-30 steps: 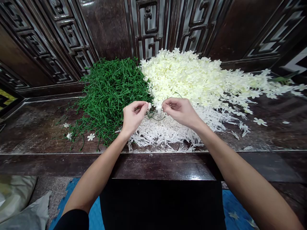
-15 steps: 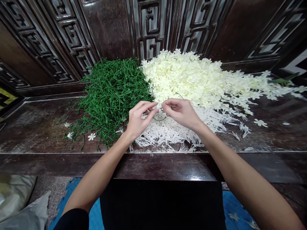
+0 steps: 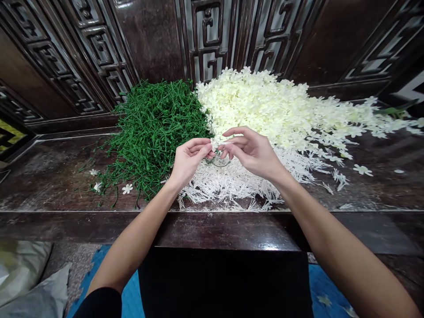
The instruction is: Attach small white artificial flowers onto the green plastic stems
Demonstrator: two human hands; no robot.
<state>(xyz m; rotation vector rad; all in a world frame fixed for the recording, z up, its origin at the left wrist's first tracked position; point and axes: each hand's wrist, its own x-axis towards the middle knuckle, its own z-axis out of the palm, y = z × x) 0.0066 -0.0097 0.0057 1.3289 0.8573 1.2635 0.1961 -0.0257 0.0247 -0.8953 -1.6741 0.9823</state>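
Two bare hands are held close together, fingertips almost meeting, above a table (image 3: 228,229) of dark, glossy wood. A small white flower (image 3: 214,145) is pinched between thumb and fingers of the left hand (image 3: 190,159), its petals showing at the tips. The right hand (image 3: 255,150) is held loosely curved, index finger raised away from the thumb; a thin white piece (image 3: 227,143) is seen at its fingertips, but whether it is gripped cannot be told. Just below the fingertips, a thin green stem (image 3: 221,165) is seen curving. Beneath and between the hands, a layer of thin white sticks (image 3: 225,185) is spread. Beside and beyond the left hand, a tangled green pile of stems (image 3: 159,123) is heaped; beyond the right hand, a large mound of cream-white flowers (image 3: 258,106) is piled, trailing off to the right. Well left of the left hand, a few loose flowers (image 3: 127,189) are scattered; one stray flower (image 3: 362,170) is seen far right of the right hand. Behind everything, dark wood is carved into latticework (image 3: 208,26). Below the right forearm, part of a blue mat (image 3: 326,282) is visible.
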